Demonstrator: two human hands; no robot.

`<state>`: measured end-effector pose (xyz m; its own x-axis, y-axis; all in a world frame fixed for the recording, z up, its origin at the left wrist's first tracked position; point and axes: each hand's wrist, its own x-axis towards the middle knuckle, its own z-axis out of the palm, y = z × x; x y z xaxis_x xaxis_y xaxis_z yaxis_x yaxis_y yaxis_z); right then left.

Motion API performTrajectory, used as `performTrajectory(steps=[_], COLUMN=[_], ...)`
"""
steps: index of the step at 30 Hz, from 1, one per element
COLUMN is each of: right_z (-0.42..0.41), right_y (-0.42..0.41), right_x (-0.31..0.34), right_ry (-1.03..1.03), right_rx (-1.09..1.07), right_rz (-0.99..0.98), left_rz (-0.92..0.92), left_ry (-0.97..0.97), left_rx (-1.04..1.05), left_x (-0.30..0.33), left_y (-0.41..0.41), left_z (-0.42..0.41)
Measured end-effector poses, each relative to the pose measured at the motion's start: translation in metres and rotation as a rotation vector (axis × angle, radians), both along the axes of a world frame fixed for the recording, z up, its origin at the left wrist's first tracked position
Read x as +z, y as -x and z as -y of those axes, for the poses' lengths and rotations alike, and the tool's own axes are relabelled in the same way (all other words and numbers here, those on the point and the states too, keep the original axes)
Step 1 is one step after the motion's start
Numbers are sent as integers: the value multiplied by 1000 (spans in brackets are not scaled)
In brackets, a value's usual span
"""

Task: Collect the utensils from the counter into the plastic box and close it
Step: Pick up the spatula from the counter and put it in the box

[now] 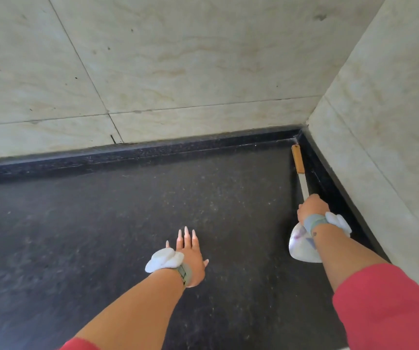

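A metal spatula [301,173] with a flat silver blade and a wooden handle end lies along the right edge of the black counter [127,223], its handle pointing into the far right corner. My right hand [313,207] is closed around its metal shaft, just above the wide blade, which shows below my wrist. My left hand [189,253] hovers flat over the middle of the counter with fingers spread and nothing in it. The plastic box is out of view.
Pale marble wall panels [178,72] rise behind the counter and on the right [380,122], meeting in a corner. A raised black lip [152,150] runs along the counter's back and right edges. Both wrists wear grey straps with white pads.
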<state>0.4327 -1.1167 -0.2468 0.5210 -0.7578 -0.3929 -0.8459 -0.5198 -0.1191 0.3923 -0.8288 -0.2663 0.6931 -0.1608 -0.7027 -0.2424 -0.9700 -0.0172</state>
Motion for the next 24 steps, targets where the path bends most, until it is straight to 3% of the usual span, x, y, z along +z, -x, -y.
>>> performTrajectory(steps=[4,11,17,18,24], right_z=[-18,-99,-241,-296,-443], right_y=[10,23,37,52,97], right_x=[15,90,159,175,220], right_ry=[-22,-169,-337,-360,-460], right_rx=[-15,218,487,607,877], right_rz=[137,534,696,699,784], left_rz=[-1,8,200,261,448], left_ry=[13,152,206,194,220], left_rx=[0,161,371,445,634], left_x=[6,54,120,139,186], left_y=[0,19,53,80,156], left_z=[1,-57,-184,-232,-359])
